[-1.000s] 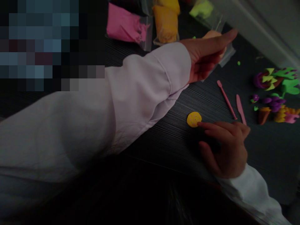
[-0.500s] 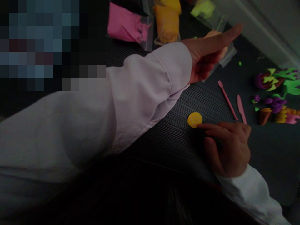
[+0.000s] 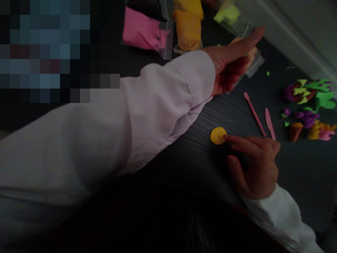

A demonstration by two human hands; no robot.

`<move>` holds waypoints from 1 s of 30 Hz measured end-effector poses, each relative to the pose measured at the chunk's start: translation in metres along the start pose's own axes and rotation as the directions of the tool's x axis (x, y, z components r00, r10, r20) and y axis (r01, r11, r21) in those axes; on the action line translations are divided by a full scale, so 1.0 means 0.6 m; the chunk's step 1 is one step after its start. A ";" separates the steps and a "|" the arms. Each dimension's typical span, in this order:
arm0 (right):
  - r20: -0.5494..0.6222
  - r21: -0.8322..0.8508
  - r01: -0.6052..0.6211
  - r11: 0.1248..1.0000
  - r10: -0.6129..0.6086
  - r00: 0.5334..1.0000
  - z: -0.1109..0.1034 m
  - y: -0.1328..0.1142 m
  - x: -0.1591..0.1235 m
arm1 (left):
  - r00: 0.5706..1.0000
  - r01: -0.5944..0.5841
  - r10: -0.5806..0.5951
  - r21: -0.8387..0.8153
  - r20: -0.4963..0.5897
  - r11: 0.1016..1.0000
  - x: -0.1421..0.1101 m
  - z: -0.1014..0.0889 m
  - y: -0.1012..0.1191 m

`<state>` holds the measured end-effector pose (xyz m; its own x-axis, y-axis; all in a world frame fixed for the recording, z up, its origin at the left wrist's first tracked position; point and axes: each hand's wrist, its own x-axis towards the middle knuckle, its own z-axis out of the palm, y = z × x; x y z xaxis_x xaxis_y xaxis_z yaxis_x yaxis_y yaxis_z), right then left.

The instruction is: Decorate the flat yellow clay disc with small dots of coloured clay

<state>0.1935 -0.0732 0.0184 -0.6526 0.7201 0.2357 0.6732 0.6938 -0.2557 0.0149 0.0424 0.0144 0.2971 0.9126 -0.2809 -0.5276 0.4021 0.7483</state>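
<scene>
A flat yellow clay disc (image 3: 217,135) with tiny light specks lies on the dark table. My right hand (image 3: 259,163) presses its outstretched index fingertip on the disc's right edge; the thumb is held apart, and nothing is gripped. My left hand (image 3: 231,63) reaches across the upper middle, one digit stretched out to the upper right and the other fingers loosely bent. It is over a clear plastic bag (image 3: 256,65), partly hidden by the hand. A pink stick tool (image 3: 255,114) and a pink clay knife (image 3: 270,123) lie beyond my right hand.
Bags of pink clay (image 3: 143,30), orange clay (image 3: 187,30) and yellow-green clay (image 3: 228,14) lie at the top. Several small clay figures, including purple balls (image 3: 309,117) and a brown cone (image 3: 296,131), stand at the right. A pale raised edge (image 3: 297,35) runs along the upper right.
My right index fingertip has moved from the disc's lower right edge up onto its right side. My left hand stays nearly in place, and the view has shifted slightly.
</scene>
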 end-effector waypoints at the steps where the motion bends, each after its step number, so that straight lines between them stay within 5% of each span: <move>1: -0.027 0.032 -0.030 0.999 0.031 0.999 0.000 0.001 -0.002 | 1.000 -0.008 0.008 0.005 0.013 1.000 0.001 -0.001 -0.001; 8: -0.234 0.220 -0.233 0.947 0.283 0.930 0.002 0.020 0.002 | 0.987 -0.001 0.011 -0.062 0.161 0.998 0.003 -0.009 -0.004; 13: -0.302 0.270 -0.351 0.897 0.425 0.853 0.001 0.032 0.009 | 0.989 0.065 -0.053 -0.081 0.136 0.995 -0.001 -0.010 -0.004; 17: -0.260 0.262 -0.365 0.893 0.430 0.864 0.002 0.036 0.010 | 0.973 0.093 -0.063 -0.132 0.220 0.987 -0.004 -0.020 -0.003; 30: -0.357 0.279 -0.311 0.908 0.399 0.845 0.016 0.024 0.065 | 0.983 0.031 -0.028 -0.018 0.184 0.999 -0.005 -0.034 -0.011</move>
<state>0.1747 -0.0353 0.0149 -0.1588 0.8880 0.4316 0.7174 0.4041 -0.5675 0.0016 0.0387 -0.0022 0.4527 0.8720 -0.1862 -0.5322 0.4318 0.7282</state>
